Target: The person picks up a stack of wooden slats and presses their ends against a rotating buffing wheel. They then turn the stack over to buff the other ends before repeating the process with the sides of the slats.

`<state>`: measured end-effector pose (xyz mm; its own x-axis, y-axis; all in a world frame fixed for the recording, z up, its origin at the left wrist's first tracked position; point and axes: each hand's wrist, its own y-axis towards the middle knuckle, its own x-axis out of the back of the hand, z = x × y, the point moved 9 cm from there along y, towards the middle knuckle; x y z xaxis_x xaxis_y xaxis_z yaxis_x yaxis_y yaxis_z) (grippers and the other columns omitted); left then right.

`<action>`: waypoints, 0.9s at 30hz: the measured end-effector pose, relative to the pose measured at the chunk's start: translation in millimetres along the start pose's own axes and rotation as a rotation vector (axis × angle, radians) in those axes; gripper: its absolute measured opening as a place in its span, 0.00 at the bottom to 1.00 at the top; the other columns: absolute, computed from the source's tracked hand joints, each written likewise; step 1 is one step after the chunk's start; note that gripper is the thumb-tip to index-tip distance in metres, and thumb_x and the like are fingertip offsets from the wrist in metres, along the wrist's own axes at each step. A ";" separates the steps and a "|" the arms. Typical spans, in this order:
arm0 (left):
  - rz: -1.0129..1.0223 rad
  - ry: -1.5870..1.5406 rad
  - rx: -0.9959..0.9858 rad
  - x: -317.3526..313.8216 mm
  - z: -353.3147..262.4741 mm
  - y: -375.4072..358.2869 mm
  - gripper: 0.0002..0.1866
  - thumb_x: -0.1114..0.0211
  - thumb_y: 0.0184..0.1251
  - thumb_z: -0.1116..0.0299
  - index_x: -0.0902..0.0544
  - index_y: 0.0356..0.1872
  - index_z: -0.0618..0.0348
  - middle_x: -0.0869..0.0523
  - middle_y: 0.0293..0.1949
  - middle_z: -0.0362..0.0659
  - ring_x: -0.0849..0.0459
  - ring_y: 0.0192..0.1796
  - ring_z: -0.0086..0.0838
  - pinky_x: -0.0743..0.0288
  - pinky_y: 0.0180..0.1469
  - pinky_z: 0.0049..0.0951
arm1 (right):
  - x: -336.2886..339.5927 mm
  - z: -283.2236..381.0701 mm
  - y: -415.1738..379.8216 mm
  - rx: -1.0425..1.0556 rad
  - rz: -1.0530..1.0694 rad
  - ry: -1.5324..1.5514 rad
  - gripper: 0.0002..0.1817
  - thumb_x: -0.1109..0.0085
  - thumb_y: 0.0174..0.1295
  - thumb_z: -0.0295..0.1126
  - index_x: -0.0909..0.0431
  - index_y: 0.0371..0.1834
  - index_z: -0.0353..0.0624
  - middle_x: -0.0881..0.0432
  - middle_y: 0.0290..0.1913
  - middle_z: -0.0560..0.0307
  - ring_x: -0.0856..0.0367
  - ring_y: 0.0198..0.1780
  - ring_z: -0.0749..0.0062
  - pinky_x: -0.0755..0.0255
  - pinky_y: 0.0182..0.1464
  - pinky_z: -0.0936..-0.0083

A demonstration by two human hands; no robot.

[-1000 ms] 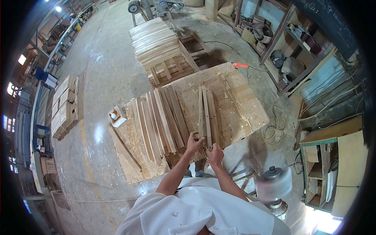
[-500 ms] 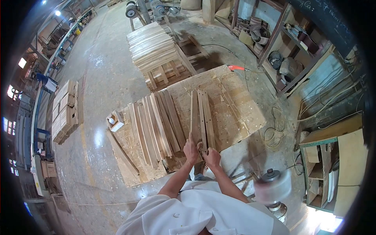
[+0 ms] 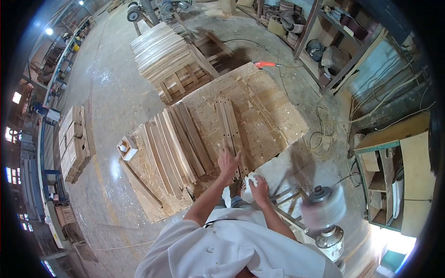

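The near ends of the drilled slats (image 3: 230, 132), flat on the rough chipboard table (image 3: 273, 116), are hidden under the left hand (image 3: 228, 163), fingers spread open. The right hand (image 3: 259, 186) grips a crumpled white rag (image 3: 251, 179). Beside them lie fanned smooth planks (image 3: 171, 143).

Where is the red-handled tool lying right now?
In the head view, the red-handled tool lies at the far right corner of the chipboard worktop, upper centre of the frame, just beyond the wooden pallet and left of the shelving rack.
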<state>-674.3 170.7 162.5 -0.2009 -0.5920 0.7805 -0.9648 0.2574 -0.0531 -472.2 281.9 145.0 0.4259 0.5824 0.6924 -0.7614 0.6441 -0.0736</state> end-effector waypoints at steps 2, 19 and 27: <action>-0.011 0.092 0.065 -2.0 -14.4 41.3 0.58 0.27 0.56 0.49 0.56 0.80 0.50 0.23 0.52 0.59 0.18 0.49 0.53 0.23 0.49 0.46 | -3.7 -14.8 -14.5 0.000 0.055 -0.034 0.16 0.34 0.60 0.37 0.17 0.46 0.39 0.16 0.43 0.45 0.17 0.44 0.51 0.24 0.49 0.61; -0.124 -0.333 -0.251 160.6 -121.9 69.7 0.63 0.24 0.49 0.59 0.61 0.79 0.62 0.25 0.62 0.62 0.20 0.58 0.51 0.23 0.58 0.40 | -48.1 -179.1 -102.6 -0.217 0.546 -0.155 0.24 0.40 0.59 0.54 0.13 0.39 0.43 0.13 0.39 0.44 0.15 0.44 0.49 0.23 0.46 0.58; -0.355 -0.527 -0.431 245.5 -145.3 17.1 0.60 0.21 0.49 0.71 0.55 0.78 0.61 0.32 0.69 0.54 0.27 0.67 0.39 0.31 0.70 0.42 | -62.3 -159.8 -84.2 -0.143 0.553 -0.168 0.20 0.35 0.54 0.49 0.13 0.36 0.41 0.14 0.37 0.39 0.14 0.43 0.46 0.22 0.47 0.56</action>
<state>-715.5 140.7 443.7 -0.0503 -0.9527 0.2998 -0.8568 0.1954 0.4772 -356.6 270.6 -6.7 -0.1071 0.7716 0.6270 -0.7697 0.3349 -0.5436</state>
